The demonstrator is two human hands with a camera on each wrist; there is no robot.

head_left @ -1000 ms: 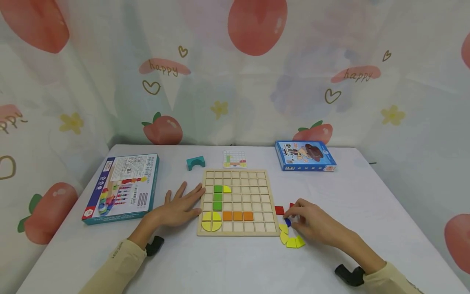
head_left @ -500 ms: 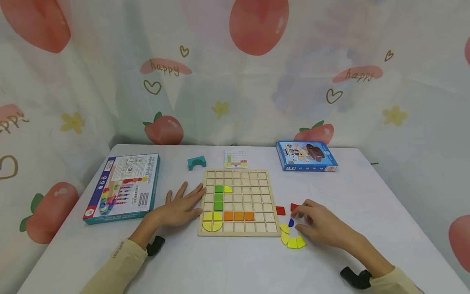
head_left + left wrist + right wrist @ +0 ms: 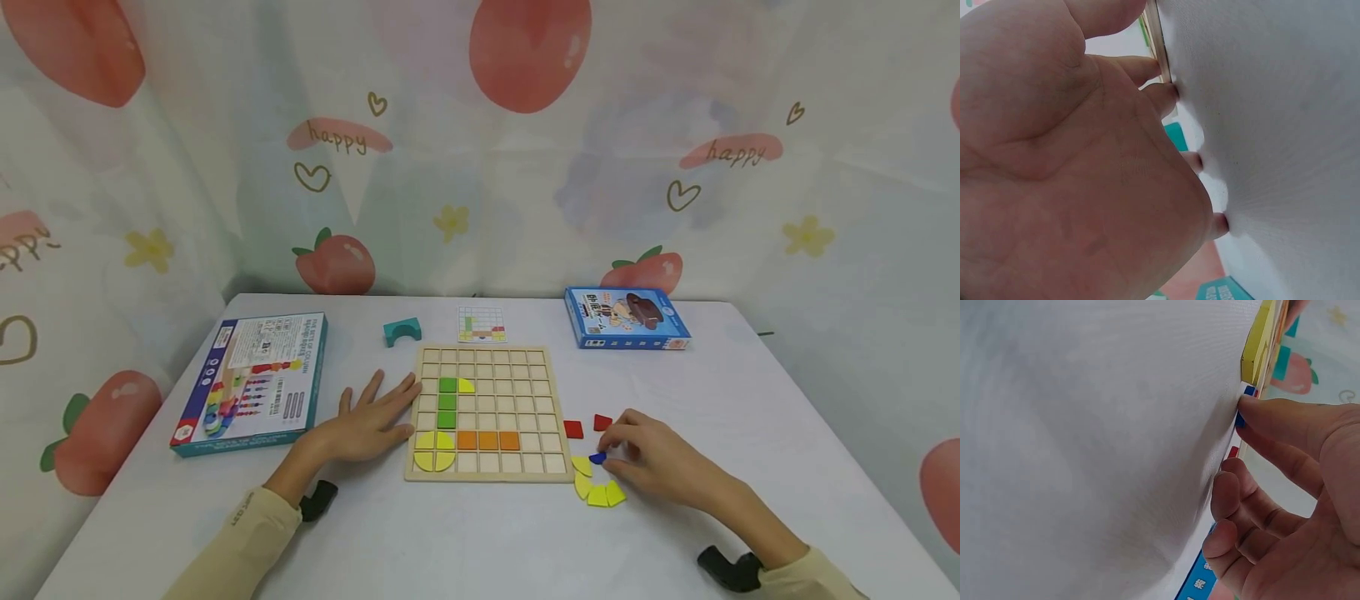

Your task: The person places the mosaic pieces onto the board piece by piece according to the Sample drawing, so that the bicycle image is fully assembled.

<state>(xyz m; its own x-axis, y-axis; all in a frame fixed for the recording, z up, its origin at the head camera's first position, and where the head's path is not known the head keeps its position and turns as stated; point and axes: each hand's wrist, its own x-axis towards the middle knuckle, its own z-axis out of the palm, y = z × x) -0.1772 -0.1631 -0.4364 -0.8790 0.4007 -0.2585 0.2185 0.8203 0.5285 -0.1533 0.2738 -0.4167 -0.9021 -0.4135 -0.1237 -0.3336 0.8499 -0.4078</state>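
Head view faces forward and down; close wrist views respectively share left hand (image 3: 364, 427) and right hand (image 3: 648, 452).

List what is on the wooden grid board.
On the wooden grid board: green squares, orange squares and yellow pieces, four of these forming a circle. Whatever lies beneath them is covered.

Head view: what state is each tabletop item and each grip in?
Wooden board, flat, partly filled
Left grip, fingers spread, touching the board
Right grip, pinching the blue piece
Green pieces, three, in the board
Orange pieces, three, in the board
Yellow pieces, five set in, four loose
Red pieces, two, loose
Pattern card, flat, printed side up
Teal arch, off the board
Blue box, closed
Teal-edged box, closed
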